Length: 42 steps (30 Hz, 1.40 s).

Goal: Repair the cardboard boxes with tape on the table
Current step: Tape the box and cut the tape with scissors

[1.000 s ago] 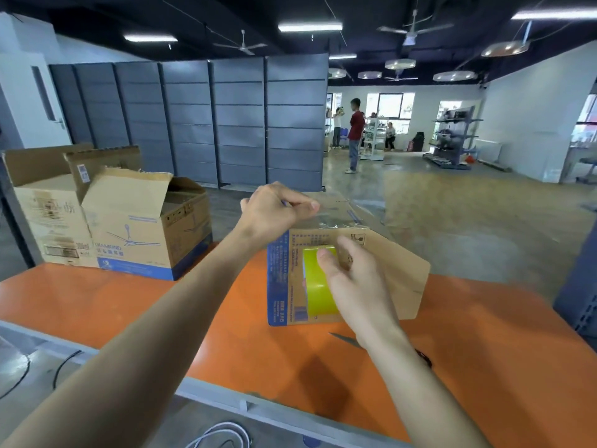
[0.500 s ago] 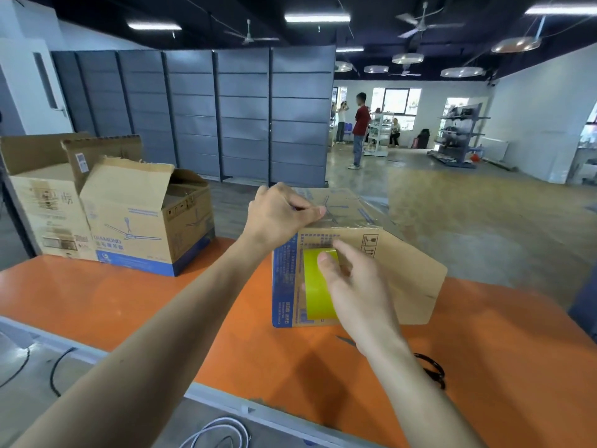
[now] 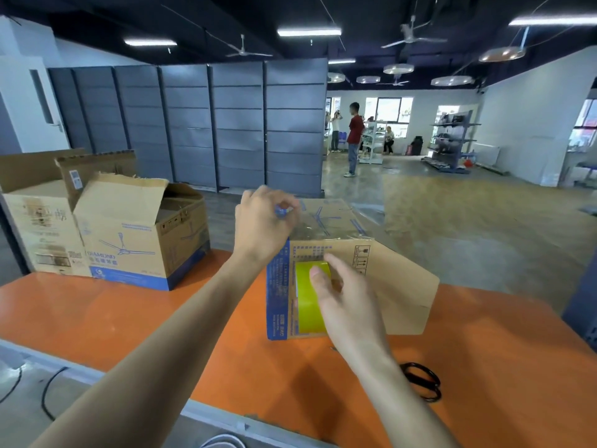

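A brown cardboard box (image 3: pixel 395 286) with blue print stands on the orange table (image 3: pixel 129 321), its right flap swung outward. A strip of yellow tape (image 3: pixel 307 302) runs down its near face. My right hand (image 3: pixel 347 305) lies on that strip, thumb and fingers pressing it against the cardboard. My left hand (image 3: pixel 263 226) hovers at the box's top left corner with curled fingers, pinching a small blue thing that I cannot identify. Shiny clear film covers the box's top.
Two open cardboard boxes (image 3: pixel 129 234) stand at the table's far left. Black scissors (image 3: pixel 423 379) lie on the table to the right of my right forearm. Cables hang below the near table edge. People (image 3: pixel 353 137) stand far off in the hall.
Both hands stay at the box. My left hand's fingers have loosened and lifted slightly at the top corner. My head has moved, so the box's right flap shows more.
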Tool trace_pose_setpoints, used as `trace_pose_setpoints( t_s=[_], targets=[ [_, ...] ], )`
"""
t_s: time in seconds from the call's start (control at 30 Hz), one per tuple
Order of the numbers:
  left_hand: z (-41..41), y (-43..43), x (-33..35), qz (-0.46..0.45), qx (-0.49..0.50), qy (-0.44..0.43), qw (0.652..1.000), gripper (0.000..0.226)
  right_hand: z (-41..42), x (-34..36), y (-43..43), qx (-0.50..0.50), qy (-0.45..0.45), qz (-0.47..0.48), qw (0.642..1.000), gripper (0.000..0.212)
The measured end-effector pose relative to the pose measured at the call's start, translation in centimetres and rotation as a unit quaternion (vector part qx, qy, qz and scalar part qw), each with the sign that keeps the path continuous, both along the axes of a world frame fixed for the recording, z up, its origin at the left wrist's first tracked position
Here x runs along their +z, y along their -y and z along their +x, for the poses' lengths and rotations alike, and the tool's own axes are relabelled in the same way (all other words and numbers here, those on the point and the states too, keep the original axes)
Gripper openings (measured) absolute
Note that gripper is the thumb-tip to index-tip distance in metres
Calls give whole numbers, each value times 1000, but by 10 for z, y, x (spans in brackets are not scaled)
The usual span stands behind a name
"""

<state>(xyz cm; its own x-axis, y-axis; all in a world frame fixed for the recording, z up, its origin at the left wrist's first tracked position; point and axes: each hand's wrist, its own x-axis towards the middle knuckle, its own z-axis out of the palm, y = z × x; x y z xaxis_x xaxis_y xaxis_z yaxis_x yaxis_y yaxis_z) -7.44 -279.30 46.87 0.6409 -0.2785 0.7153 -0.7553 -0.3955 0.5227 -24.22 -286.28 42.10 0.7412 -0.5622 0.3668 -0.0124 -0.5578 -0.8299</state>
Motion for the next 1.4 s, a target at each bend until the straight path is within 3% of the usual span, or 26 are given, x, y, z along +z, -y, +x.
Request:
trace_pose_setpoints(
  t_s=[0.13, 0.23, 0.43, 0.57, 0.7, 1.07, 1.23, 1.33, 1.4],
  targets=[
    [-22, -7, -5, 96, -140, 44, 985, 14, -2, 3, -4, 5, 2, 6, 1000, 47],
    [-18, -6, -8, 129, -174, 71, 974, 18, -7, 2, -8, 26, 12, 34, 999, 44],
    [-10, -4, -15, 249, -43, 116, 961, 57, -17, -18, -13, 20, 48, 6, 999, 60],
    [-11, -4, -18, 238, -41, 91, 966, 53, -21, -26, -18, 12, 55, -3, 998, 61],
    [-13, -1, -18, 237, -43, 62, 969, 50, -18, -32, -17, 4, -10, 7, 1000, 55],
    [-11, -5, -20, 215, -83, 47, 972, 67, -7, -13, -3, 4, -89, 30, 996, 45],
    [-14, -19, -8, 260, -133, -4, 956, 53, 3, -20, -2, 17, -76, 28, 997, 45],
    [-24, -35, -25, 165, -109, -7, 980, 62, 2, -27, -6, 27, -78, -2, 997, 58],
    [-39, -40, -44, 105, -22, 20, 994, 68, -1, -28, -6, 30, -73, -16, 997, 59]
  ],
)
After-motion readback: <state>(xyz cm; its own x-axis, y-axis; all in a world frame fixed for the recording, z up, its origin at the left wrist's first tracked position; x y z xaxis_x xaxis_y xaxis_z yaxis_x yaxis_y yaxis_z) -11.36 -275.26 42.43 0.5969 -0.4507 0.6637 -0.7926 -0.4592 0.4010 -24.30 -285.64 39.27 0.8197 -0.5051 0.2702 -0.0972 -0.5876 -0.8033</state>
